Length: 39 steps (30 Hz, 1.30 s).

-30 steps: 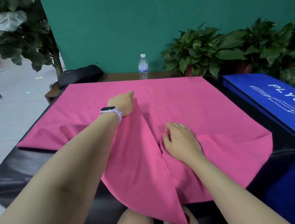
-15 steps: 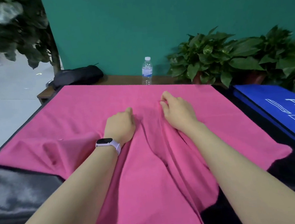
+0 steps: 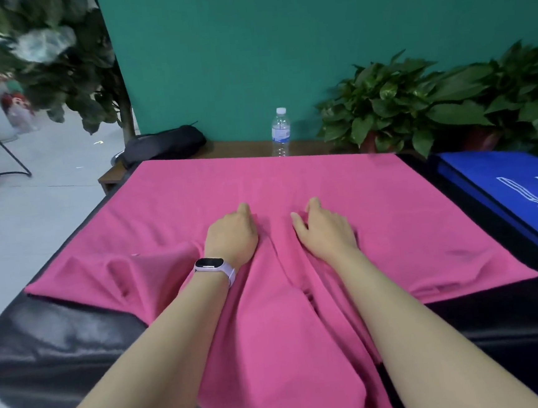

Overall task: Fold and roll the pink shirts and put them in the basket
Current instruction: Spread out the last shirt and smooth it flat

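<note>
Head view. A black padded desk (image 3: 62,345) carries one pink shirt (image 3: 291,182), spread flat across most of its top. The shirt's far edge lies parallel to the desk's far edge, and its near part spills over the near edge toward the person. A raised ridge of cloth runs down the middle of the shirt, from between the hands to the near edge; this ridge marks the long axis along which the garment is gathered. The left-hand portion of the shirt is rumpled near the desk's left edge; the right-hand portion lies smoother, its corner near the right edge.

The left hand (image 3: 231,236), wearing a pale wristband (image 3: 214,268), grips cloth on the left flank of the ridge with fingers curled under. The right hand (image 3: 325,228) pinches cloth on the right flank, thumb toward the ridge. Both hands sit about level at the middle of the desk, near each other, neither closer to the fold. The coming move probably turns on both hands working this central ridge together.

No basket is in view. A water bottle (image 3: 281,131) stands beyond the far edge.
</note>
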### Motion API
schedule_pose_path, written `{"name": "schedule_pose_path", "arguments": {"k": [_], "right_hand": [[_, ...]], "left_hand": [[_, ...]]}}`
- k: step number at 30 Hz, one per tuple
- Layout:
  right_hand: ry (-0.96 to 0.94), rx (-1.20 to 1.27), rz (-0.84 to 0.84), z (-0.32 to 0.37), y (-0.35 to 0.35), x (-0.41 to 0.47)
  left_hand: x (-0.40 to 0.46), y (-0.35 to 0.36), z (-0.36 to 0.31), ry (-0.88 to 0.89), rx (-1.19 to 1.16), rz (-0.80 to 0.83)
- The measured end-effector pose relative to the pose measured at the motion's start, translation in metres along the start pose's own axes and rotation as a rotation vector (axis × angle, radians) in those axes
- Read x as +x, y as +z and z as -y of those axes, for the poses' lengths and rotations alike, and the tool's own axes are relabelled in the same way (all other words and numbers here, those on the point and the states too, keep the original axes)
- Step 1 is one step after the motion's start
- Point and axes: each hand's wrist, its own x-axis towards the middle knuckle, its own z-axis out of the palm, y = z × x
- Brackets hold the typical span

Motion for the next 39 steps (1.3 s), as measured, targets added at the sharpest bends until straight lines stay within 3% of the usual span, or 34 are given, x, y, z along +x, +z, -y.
{"name": "schedule_pose_path", "arguments": {"k": [12,17,20,28,31,36,39], "right_hand": [[-0.007,-0.019,0.069,0.018,-0.047,-0.128],[-0.075,-0.096,0.024,0.025,-0.050,-0.165],[-0.048,-0.130,0.130,0.028,-0.057,-0.154],[0.126,0.129,0.262,0.022,-0.072,-0.142],[0.195,0.236,0.213,0.018,-0.075,-0.141],[0.223,0.416,0.156,0.009,-0.069,-0.137],[0.195,0.505,0.174,0.003,-0.070,-0.133]], "left_hand": [[-0.130,-0.047,-0.026,0.018,-0.014,0.005],[-0.156,-0.056,-0.035,0.005,0.063,0.013],[-0.151,-0.060,-0.040,-0.005,0.077,0.072],[-0.152,-0.053,-0.045,-0.249,0.096,-0.007],[-0.148,-0.058,-0.041,-0.300,0.070,0.026],[-0.142,-0.067,-0.030,-0.067,0.132,0.060],[-0.142,-0.071,-0.024,0.048,0.006,0.133]]}}
